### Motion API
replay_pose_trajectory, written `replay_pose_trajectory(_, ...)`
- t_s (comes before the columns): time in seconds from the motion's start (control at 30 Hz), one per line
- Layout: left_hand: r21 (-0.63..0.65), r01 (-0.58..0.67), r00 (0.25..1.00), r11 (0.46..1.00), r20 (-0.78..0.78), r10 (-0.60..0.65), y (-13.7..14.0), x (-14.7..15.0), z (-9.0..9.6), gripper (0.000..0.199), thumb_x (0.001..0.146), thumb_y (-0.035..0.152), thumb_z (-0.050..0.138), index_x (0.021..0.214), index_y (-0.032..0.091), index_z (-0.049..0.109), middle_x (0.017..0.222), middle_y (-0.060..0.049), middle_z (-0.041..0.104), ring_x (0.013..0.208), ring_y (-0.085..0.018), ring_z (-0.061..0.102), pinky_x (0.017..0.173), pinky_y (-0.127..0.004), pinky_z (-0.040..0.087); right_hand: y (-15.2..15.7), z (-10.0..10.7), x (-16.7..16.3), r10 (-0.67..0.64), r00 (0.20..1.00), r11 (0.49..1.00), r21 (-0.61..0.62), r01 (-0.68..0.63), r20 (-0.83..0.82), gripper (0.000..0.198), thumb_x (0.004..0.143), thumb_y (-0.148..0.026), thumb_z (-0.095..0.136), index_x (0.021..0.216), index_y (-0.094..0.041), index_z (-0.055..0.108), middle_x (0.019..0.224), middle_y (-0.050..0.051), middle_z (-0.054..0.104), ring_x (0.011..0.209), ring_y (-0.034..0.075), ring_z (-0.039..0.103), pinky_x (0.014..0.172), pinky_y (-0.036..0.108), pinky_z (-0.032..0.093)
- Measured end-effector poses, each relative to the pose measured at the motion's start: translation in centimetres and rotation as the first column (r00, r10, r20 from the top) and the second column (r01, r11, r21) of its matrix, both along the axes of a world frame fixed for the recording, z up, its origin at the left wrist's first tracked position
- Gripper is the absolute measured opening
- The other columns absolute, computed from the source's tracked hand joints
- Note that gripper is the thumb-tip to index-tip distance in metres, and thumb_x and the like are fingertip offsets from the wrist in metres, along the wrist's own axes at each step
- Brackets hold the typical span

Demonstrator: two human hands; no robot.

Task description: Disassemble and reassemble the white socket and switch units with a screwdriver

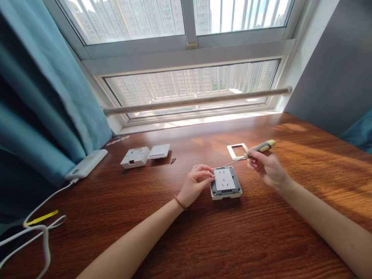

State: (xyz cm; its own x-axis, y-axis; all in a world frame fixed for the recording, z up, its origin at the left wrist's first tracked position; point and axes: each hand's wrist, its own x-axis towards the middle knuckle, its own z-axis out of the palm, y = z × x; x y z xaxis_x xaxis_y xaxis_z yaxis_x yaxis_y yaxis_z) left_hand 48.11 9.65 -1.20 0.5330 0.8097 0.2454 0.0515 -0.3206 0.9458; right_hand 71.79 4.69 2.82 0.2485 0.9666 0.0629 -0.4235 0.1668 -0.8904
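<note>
A wall socket [225, 180] with a white face and grey frame sits on a white back box [226, 197] in front of me. At the socket's left edge, my left hand [195, 181] has thumb and fingers pinched around a small brass-coloured screw [213, 176]. My right hand [267, 167] grips a screwdriver [263, 147] by the lower end of its yellow and grey handle. Its thin shaft slants down to the left, the tip close to the socket's far edge; whether they touch I cannot tell. Behind the shaft lies a white cover frame [231, 152].
Further left on the wooden table [162, 232] are a white box [135, 157], a white switch plate [159, 151] and several screws [173, 160]. A white power bank [87, 164] with a cable [46, 205] lies by the blue curtain [66, 97]. The window [192, 85] stands behind.
</note>
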Motion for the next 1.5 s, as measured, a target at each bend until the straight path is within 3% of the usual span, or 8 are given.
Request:
replay_pose_trajectory(0.2,0.042,0.009,0.999,0.999,-0.035,-0.007,0.1,-0.1,-0.1,0.009,0.076,0.025,0.065,0.076,0.021,0.073,0.097,-0.009,0.062,0.100,-0.024,0.051,0.092,-0.035,0.037,0.0,-0.2,-0.1,0.006,0.999,1.000,0.015,-0.007,0.038,0.011,0.069,-0.023,0.071,0.068,-0.016,0.062,0.052,-0.004,0.048,0.047,0.007,0.040,0.042,0.020,0.033)
replay_pose_trajectory(0.3,0.058,0.010,0.999,0.998,-0.040,-0.008,0.1,-0.1,-0.1,0.009,0.076,0.025,0.064,0.077,0.021,0.072,0.097,-0.009,0.062,0.101,-0.024,0.051,0.093,-0.036,0.037,-0.4,-0.2,-0.5,-0.001,0.978,0.998,0.065,-0.013,0.211,0.012,0.070,-0.025,0.071,0.073,-0.018,0.063,0.053,-0.004,0.052,0.048,0.009,0.044,0.045,0.023,0.036)
replay_pose_trajectory(0.43,0.050,0.013,1.000,0.999,-0.017,-0.013,0.0,0.0,-0.2,0.008,0.075,0.025,0.065,0.077,0.021,0.072,0.096,-0.008,0.062,0.100,-0.023,0.052,0.093,-0.036,0.037,-0.5,1.1,-1.5,-0.003,0.888,0.994,0.097,-0.046,0.460,0.015,0.068,-0.027,0.072,0.069,-0.017,0.060,0.054,-0.003,0.055,0.048,0.010,0.047,0.046,0.025,0.036)
replay_pose_trajectory(0.6,0.032,0.015,1.000,0.999,0.020,-0.015,0.0,0.0,-0.3,0.007,0.075,0.025,0.066,0.077,0.020,0.071,0.097,-0.009,0.062,0.100,-0.023,0.052,0.093,-0.035,0.038,1.0,2.9,-2.5,-0.013,0.828,0.996,0.079,-0.038,0.561,0.023,0.068,-0.032,0.071,0.059,-0.016,0.057,0.046,-0.003,0.049,0.043,0.008,0.042,0.042,0.024,0.031)
replay_pose_trajectory(0.73,0.019,0.011,0.998,1.000,0.058,-0.012,-0.1,0.0,-0.3,0.007,0.074,0.025,0.066,0.077,0.020,0.071,0.095,-0.009,0.062,0.098,-0.022,0.053,0.092,-0.034,0.038,2.5,1.8,-2.5,0.032,0.839,0.997,0.044,-0.067,0.543,0.024,0.069,-0.032,0.070,0.058,-0.016,0.056,0.044,-0.004,0.047,0.040,0.007,0.039,0.040,0.023,0.028)
replay_pose_trajectory(0.87,0.035,0.019,0.998,0.999,0.053,-0.021,-0.1,0.1,-0.2,0.008,0.076,0.025,0.065,0.077,0.019,0.070,0.095,-0.009,0.062,0.097,-0.022,0.053,0.092,-0.034,0.039,3.2,0.3,-1.9,0.081,0.925,0.994,0.036,-0.102,0.371,0.023,0.068,-0.029,0.071,0.060,-0.016,0.055,0.044,-0.005,0.046,0.039,0.006,0.037,0.039,0.023,0.026)
replay_pose_trajectory(1.03,0.006,0.019,0.997,1.000,0.068,-0.020,0.0,0.1,-0.2,0.008,0.076,0.026,0.065,0.076,0.018,0.069,0.094,-0.009,0.062,0.097,-0.021,0.054,0.092,-0.034,0.039,3.4,0.2,-1.6,0.117,0.968,0.991,0.030,-0.127,0.220,0.023,0.068,-0.028,0.071,0.060,-0.016,0.053,0.044,-0.006,0.043,0.041,0.006,0.035,0.040,0.022,0.025)
replay_pose_trajectory(1.5,-0.021,0.026,0.995,0.999,0.097,-0.024,0.0,-0.1,0.0,0.009,0.076,0.026,0.065,0.075,0.018,0.068,0.094,-0.009,0.063,0.098,-0.022,0.055,0.091,-0.033,0.040,3.5,0.1,-1.6,0.169,0.961,0.985,-0.013,-0.170,0.220,0.022,0.068,-0.026,0.071,0.061,-0.016,0.053,0.045,-0.006,0.044,0.041,0.006,0.034,0.041,0.022,0.023)
